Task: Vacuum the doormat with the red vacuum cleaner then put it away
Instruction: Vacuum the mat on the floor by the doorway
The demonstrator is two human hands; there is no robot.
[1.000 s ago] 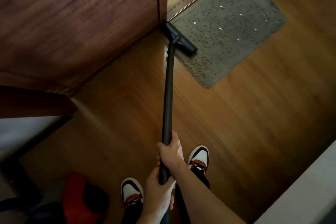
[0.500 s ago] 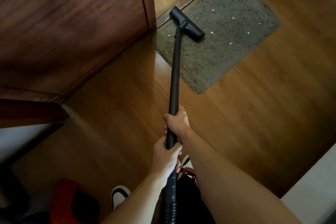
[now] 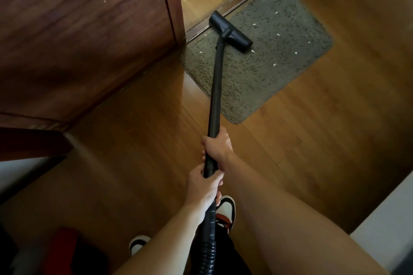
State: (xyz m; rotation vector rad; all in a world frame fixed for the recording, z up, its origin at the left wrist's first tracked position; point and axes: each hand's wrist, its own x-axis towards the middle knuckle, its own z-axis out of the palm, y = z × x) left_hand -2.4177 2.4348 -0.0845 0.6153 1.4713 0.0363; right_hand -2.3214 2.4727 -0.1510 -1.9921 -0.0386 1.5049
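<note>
Hands grip wand: left hand low, right hand higher.
Nozzle could bunch doormat or knock threshold, leaving scraps.

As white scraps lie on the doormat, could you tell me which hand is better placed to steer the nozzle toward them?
Probably the right hand: it grips the wand farther forward, nearer the nozzle; the left hand holds the rear end by the hose.
</note>
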